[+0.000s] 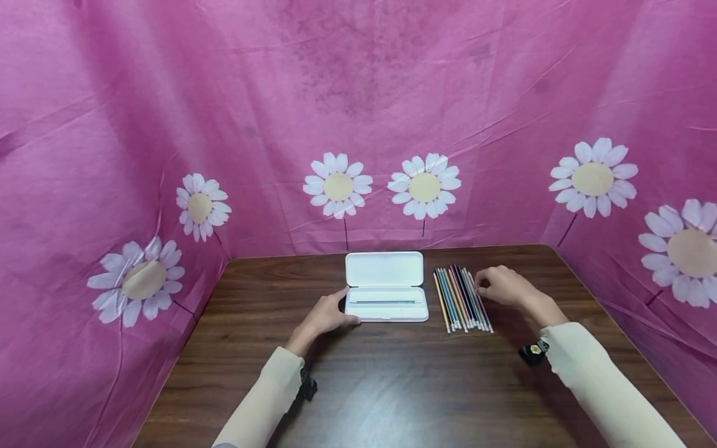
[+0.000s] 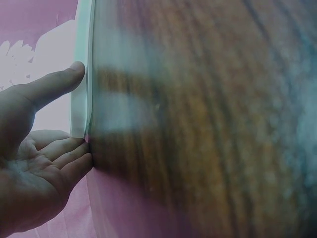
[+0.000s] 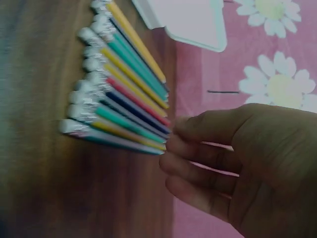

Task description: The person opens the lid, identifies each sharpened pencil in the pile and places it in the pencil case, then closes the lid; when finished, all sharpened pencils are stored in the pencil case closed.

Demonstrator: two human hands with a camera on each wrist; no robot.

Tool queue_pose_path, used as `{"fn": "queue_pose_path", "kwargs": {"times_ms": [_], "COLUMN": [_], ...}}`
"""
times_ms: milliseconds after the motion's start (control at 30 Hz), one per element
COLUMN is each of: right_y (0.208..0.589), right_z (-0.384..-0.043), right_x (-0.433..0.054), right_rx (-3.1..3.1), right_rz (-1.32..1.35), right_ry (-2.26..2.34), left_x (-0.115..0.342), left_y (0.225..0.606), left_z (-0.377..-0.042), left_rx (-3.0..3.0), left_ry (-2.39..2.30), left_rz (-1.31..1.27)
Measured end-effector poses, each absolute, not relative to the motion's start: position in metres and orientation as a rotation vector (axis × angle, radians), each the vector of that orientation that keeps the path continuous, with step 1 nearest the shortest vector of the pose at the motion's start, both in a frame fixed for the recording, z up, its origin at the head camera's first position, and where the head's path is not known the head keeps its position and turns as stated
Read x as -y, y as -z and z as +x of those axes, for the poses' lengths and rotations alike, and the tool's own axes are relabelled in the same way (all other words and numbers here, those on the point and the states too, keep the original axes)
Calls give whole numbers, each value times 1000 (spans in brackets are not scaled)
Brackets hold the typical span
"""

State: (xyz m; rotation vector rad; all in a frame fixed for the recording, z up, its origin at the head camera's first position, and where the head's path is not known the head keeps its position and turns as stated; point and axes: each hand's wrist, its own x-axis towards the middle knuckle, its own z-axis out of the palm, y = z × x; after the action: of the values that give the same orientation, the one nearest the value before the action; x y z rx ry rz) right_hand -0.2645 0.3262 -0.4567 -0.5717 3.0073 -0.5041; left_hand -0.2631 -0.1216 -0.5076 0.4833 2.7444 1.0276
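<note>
A white pencil case (image 1: 386,315) lies with its lid (image 1: 384,269) raised at the back of the table. One pencil (image 1: 386,302) lies lengthwise inside it. My left hand (image 1: 327,313) holds the case's left end, thumb at the front edge (image 2: 81,99), fingers at the left side. Right of the case, several pencils (image 1: 459,298) in yellow, green, red and dark colours lie side by side, eraser ends towards me. My right hand (image 3: 237,158) is at the rightmost pencils, its loosely bent fingertips close to their far ends. Whether they touch one is unclear.
The brown wooden table (image 1: 358,386) reaches back to a pink curtain (image 1: 269,124) printed with white daisies, which hangs on the left, back and right. A dark band with a small device (image 1: 534,352) sits at the right wrist.
</note>
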Motion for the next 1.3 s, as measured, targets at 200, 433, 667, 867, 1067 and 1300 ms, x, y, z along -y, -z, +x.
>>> {"fn": "queue_pose_path", "kwargs": {"times_ms": [200,433,667,867,1067,1300], "right_y": [480,490,482,485,489,488], "right_z": [-257,-255,-252,-250,-249,-248], "right_x": [-335,-336,-332,-332,-333,-330], "right_rx": [-3015,-2976,-2852,-2809,-2819,-2914], "right_rz": [-420,-316,-98,-8,-1,-66], "right_ry": [515,579,642,684,701,694], "left_x": [121,121,121,122,122,123], "left_y": [508,506,505,505,507,508], "left_z": [-262,-262,-262,-261,-261,-263], "left_rx": [-2747,-2740,-2742,-2727,-2730,-2738], "left_ry": [-1023,-1036,-1046,-1059,-1055,-1060], "left_rz": [486,489,500,496,495,522]}}
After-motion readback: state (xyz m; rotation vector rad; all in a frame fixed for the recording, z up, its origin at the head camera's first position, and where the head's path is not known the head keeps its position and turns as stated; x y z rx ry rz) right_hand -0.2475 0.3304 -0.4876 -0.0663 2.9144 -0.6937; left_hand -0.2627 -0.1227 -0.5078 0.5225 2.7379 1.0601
